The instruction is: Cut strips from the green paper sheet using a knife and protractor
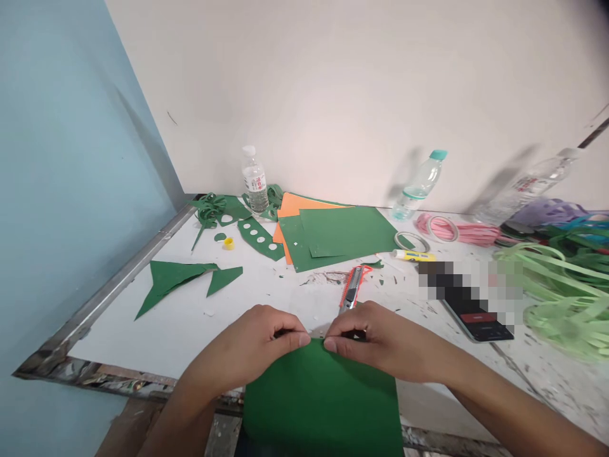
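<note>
Two hands pinch the far edge of a green paper sheet [321,397] at the table's near edge: the left hand [259,346] and right hand [368,339] meet fingertip to fingertip, closed on the paper. Pressing evenly along that edge would likely keep any crease straight. Just beyond the right hand lies a red utility knife [352,289]; more green and orange sheets [333,235] sit farther back.

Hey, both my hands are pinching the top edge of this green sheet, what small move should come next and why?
Probably press the fold flat: the left hand and right hand pinch the far edge of the green sheet close together at its middle, so sliding the fingertips outward along that edge would likely crease it evenly.
</note>
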The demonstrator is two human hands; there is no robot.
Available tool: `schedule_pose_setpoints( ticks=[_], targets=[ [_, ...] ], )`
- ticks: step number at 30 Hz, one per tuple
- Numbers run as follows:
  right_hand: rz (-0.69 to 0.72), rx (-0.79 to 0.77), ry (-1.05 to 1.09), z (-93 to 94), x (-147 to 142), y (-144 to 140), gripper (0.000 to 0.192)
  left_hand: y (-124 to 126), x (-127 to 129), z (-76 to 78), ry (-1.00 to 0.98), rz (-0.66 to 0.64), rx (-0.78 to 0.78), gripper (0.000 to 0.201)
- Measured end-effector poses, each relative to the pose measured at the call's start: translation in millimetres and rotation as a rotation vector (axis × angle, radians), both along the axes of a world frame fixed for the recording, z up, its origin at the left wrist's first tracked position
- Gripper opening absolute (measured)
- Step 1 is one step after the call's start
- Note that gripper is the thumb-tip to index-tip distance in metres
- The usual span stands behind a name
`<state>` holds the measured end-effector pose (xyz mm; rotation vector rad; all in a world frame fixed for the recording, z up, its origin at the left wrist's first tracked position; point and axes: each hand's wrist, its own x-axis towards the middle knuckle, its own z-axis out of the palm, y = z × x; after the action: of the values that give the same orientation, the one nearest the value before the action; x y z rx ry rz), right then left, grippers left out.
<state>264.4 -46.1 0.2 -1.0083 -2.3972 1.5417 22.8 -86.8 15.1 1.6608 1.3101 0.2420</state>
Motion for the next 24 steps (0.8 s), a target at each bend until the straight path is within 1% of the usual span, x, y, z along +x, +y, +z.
schedule_pose_setpoints(
  ticks=[4, 11, 14, 17, 19, 21, 24],
  targets=[
    [-0.045, -0.065, 0.019, -1.3, 7, 0, 0.035, 1, -10, -2.0, 0.009, 0.009, 0.074, 0.037],
    [-0.087, -0.082, 0.030, -5.8, 13, 4, 0.036, 3, -25, -3.3, 0.058, 0.067, 0.120, 0.040],
    [-0.096, -0.081, 0.020, -6.5, 14, 4, 0.038, 3, -26, -4.4, 0.036, 0.116, 0.092, 0.033],
    [-0.105, -0.074, 0.012, -6.4, 15, 4, 0.040, 2, -23, -6.8, -0.021, 0.119, 0.053, 0.024],
    [-0.096, -0.057, 0.000, -5.1, 16, 4, 0.040, 3, -19, -8.2, -0.032, 0.091, 0.079, 0.019],
    [-0.073, -0.018, -0.032, -2.1, 15, 3, 0.039, 4, -16, -9.0, -0.023, 0.070, 0.116, 0.018],
    [-0.091, 0.126, -0.109, 4.5, 11, -1, 0.027, 5, -12, -8.6, -0.012, 0.079, 0.136, 0.021]
  ],
)
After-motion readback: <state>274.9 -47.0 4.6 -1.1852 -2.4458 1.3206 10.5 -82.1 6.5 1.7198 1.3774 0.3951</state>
